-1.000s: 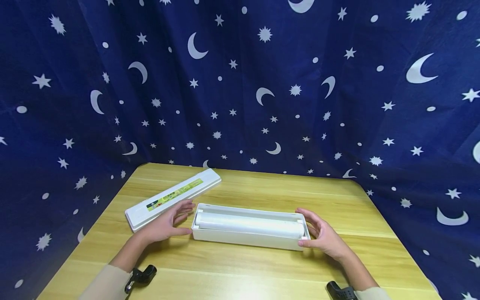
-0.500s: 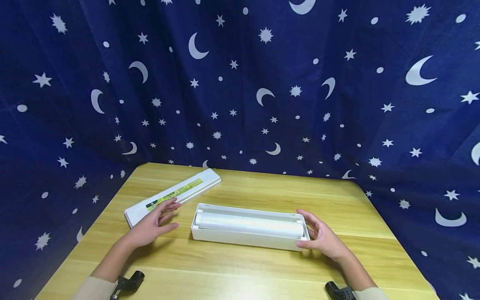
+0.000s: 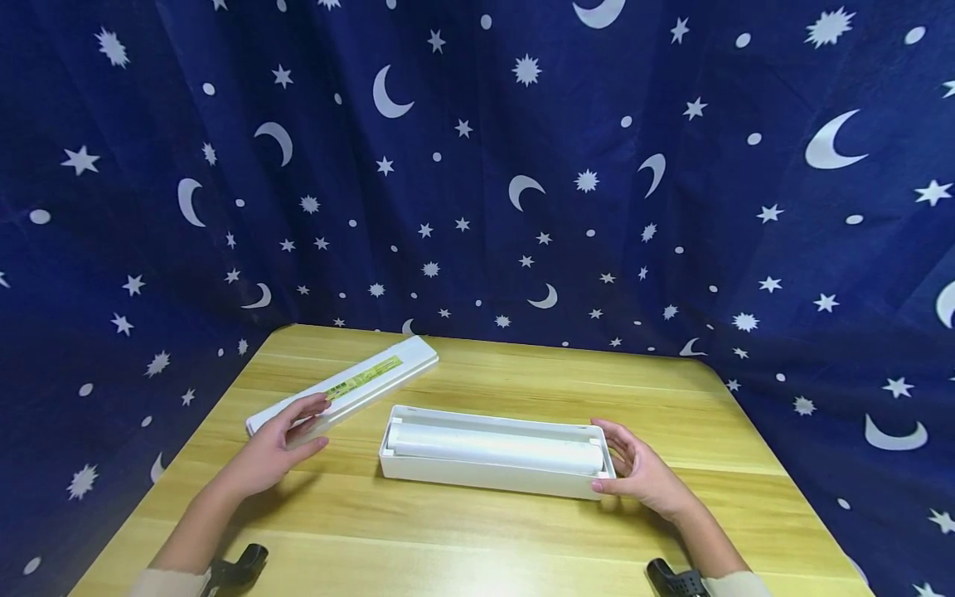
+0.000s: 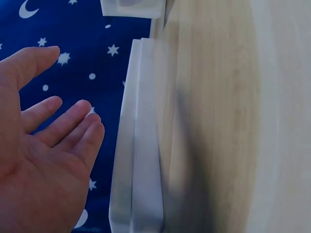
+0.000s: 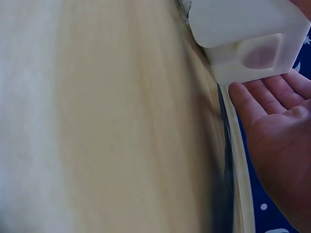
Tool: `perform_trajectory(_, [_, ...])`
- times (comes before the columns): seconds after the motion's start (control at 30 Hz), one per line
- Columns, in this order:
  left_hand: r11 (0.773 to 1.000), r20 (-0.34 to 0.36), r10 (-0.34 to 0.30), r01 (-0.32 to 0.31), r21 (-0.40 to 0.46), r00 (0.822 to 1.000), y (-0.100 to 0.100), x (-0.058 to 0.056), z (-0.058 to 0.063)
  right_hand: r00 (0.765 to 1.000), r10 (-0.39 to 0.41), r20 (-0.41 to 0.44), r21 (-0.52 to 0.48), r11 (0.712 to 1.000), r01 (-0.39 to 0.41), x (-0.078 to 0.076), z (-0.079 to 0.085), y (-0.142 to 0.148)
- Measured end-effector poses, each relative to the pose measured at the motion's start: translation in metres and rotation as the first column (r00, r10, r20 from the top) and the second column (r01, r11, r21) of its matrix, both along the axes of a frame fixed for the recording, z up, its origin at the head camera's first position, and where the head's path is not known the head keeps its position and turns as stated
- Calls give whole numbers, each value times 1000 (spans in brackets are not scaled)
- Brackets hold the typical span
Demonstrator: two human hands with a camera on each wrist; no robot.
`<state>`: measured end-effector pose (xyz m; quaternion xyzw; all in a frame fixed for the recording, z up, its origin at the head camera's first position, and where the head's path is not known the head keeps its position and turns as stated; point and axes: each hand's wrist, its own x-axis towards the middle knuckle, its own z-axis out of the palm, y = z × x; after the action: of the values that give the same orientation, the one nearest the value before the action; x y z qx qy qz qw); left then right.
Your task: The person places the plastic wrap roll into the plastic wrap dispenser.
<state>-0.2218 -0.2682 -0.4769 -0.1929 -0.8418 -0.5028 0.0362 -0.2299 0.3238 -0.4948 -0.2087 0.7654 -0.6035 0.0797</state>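
Observation:
A long white plastic box (image 3: 485, 475) lies uncovered on the table, with a white roll (image 3: 494, 445) lengthwise inside. My right hand (image 3: 651, 477) holds the box's right end, thumb at the front corner and fingers behind. From the right wrist, the fingers lie against the box's end wall (image 5: 221, 68). Away from the box's left end, my left hand (image 3: 267, 460) is spread and holds nothing. It overlaps the near side of a white lid (image 3: 409, 355) with a yellow-green label, partly hiding it. In the left wrist view, the lid (image 4: 146, 145) stands beside the relaxed fingers.
A pale wooden table (image 3: 537, 539) carries the box and the lid, which lies aslant at the back left. Behind and on both sides hangs a dark blue curtain (image 3: 477, 191) with moons and stars. Black devices (image 3: 242, 568) are strapped to both wrists.
My left hand has moved left, from the box's left end to the near side of the lid. My right hand and the box have stayed in place.

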Motion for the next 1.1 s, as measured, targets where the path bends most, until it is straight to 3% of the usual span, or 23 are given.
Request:
perform_trajectory(0.27, [984, -84, 129, -138, -113, 988, -16, 5, 4, 1000, -7, 14, 10, 1000, 7, -1, 0, 0])
perform_trajectory(0.5, [957, -115, 188, -209, -202, 975, -28, 8, 6, 1000, -2, 23, 9, 1000, 2, -2, -1, 0])
perform_trajectory(0.73, [927, -168, 221, -261, -269, 961, -39, 9, 8, 1000, 7, 29, -2, 1000, -7, -2, -2, 1])
perform_trajectory(1.1, [925, -215, 219, -272, -265, 952, -53, 0, 1, 999, 41, 30, -24, 999, -40, -2, -2, 2])
